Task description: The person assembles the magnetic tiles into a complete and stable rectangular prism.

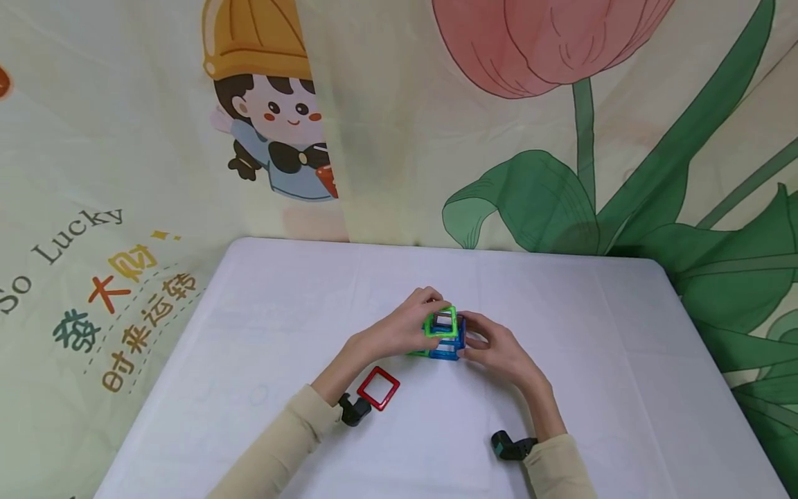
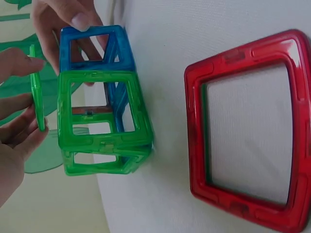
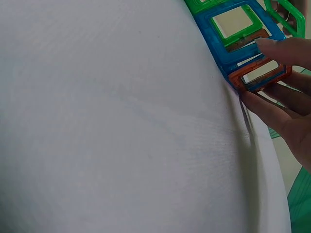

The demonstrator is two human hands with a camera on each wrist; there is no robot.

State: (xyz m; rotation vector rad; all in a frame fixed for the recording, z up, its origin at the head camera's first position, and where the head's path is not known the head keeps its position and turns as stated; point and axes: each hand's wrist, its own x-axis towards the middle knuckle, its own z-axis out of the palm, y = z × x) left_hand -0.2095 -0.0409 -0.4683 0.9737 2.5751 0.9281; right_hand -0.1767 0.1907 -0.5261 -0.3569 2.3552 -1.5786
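My left hand (image 1: 405,326) pinches a green square magnetic tile (image 2: 36,92) between thumb and fingers. In the left wrist view that tile stands edge-on, a small gap from a box-shaped build of magnetic tiles. Green tiles (image 2: 104,144) form the near end of the build and blue tiles (image 2: 125,51) the far end. An orange tile (image 3: 235,80) shows on its side in the right wrist view. My right hand (image 1: 501,350) grips the blue and orange end, thumb on the blue tile and fingers by the orange one.
A loose red square tile (image 1: 391,396) lies flat on the white-covered table (image 1: 280,298), beside my left wrist. Black wrist cameras sit on both wrists, the right one (image 1: 511,445) low over the table. A printed curtain (image 1: 386,138) hangs behind the table's back edge.
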